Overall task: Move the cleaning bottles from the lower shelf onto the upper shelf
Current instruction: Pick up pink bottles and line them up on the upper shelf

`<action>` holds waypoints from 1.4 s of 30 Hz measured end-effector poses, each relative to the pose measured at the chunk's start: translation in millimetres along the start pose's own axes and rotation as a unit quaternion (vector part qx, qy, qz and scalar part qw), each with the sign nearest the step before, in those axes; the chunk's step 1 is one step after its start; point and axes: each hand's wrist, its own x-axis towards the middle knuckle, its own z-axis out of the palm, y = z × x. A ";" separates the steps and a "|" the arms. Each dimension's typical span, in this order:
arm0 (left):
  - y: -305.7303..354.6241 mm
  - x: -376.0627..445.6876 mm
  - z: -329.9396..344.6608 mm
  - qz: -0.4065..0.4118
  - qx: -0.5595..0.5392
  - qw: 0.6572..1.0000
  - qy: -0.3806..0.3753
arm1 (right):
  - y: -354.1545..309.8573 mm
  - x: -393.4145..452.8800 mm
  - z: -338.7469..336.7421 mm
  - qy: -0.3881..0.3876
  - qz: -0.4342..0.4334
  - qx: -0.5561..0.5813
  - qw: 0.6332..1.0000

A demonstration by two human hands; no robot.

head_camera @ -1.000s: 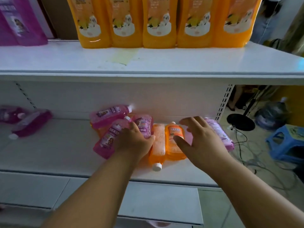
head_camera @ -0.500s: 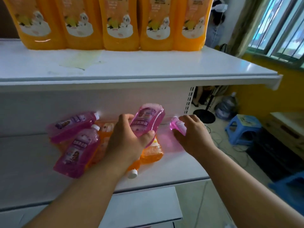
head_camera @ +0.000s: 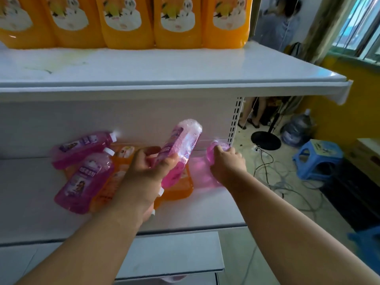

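Observation:
My left hand [head_camera: 144,173] grips a pink bottle [head_camera: 183,145] and holds it tilted, bottom end up, above the lower shelf [head_camera: 30,192]. My right hand [head_camera: 226,163] is curled round another pink bottle [head_camera: 216,148] lying at the shelf's right end. Two more pink bottles [head_camera: 84,182] [head_camera: 82,144] and orange bottles [head_camera: 176,188] lie in a heap to the left of my hands. The upper shelf [head_camera: 164,66] carries a row of large orange bottles [head_camera: 176,21] along its back.
The upper shelf's front half is bare white with a yellowish stain [head_camera: 67,58]. Right of the shelving are a perforated upright [head_camera: 236,120], a fan base [head_camera: 265,139], cables [head_camera: 271,171], a blue stool [head_camera: 316,157], a water jug [head_camera: 296,128] and a person [head_camera: 277,25] behind.
My left hand has lifted its pink bottle higher off the heap. My right hand has closed round the pink bottle at the right end. The view has swung right.

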 end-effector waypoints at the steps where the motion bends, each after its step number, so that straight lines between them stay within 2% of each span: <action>1: 1.4 -3.2 2.1 -0.018 -0.026 1.000 0.001 | -1.0 -0.9 0.0 0.000 -0.001 0.005 1.000; 4: -1.4 -7.0 4.0 -0.096 -0.126 0.987 0.010 | -1.1 -8.5 4.4 -0.018 -0.023 0.015 0.999; 7: -8.7 -7.9 1.0 -0.163 -0.245 0.956 -0.010 | -2.8 -18.6 12.6 -0.047 -0.023 0.010 0.999; 10: -10.6 -13.5 -4.9 -0.196 -0.346 0.914 -0.081 | -4.1 -26.5 14.6 -0.053 -0.023 0.020 0.998; 13: -13.5 -20.6 -11.9 -0.181 -0.391 0.888 -0.159 | -3.4 -35.3 11.6 -0.062 -0.033 0.076 0.995; 15: -17.1 -24.5 -16.9 -0.148 -0.392 0.888 -0.189 | -3.0 -43.6 7.2 -0.051 -0.033 0.135 0.989; 17: -20.2 -29.4 -23.3 -0.094 -0.359 0.910 -0.186 | -4.7 -53.6 -0.4 -0.030 -0.030 0.207 0.977; 21: -17.7 -40.1 -44.0 -0.087 -0.329 0.935 -0.099 | -26.4 -83.4 -19.6 -0.019 -0.061 0.335 0.940; 25: -7.7 -51.6 -77.1 -0.080 -0.307 0.948 -0.041 | -69.2 -118.4 -30.6 -0.078 -0.112 0.481 0.866; 28: -0.9 -66.9 -115.8 -0.088 -0.336 0.938 -0.021 | -109.0 -134.5 -30.0 -0.144 -0.143 0.519 0.831; 29: 0.6 -72.9 -130.9 -0.085 -0.343 0.935 -0.008 | -122.4 -139.4 -27.1 -0.169 -0.149 0.544 0.809; 30: 2.2 -79.6 -147.3 -0.080 -0.353 0.932 0.002 | -136.9 -145.4 -23.9 -0.202 -0.141 0.585 0.773; 33: 3.4 -100.9 -206.9 -0.059 -0.378 0.923 0.025 | -188.3 -170.1 -10.0 -0.331 -0.053 0.700 0.631; 35: 5.7 -116.1 -250.8 -0.046 -0.371 0.926 0.055 | -229.0 -189.2 -0.8 -0.386 -0.035 0.722 0.573; 37: 9.0 -131.4 -299.2 -0.033 -0.358 0.927 0.107 | -277.9 -211.8 5.7 -0.413 -0.048 0.736 0.535; 42: 20.8 -174.4 -420.6 0.022 -0.361 0.911 0.197 | -403.6 -263.4 25.2 -0.480 -0.069 0.722 0.494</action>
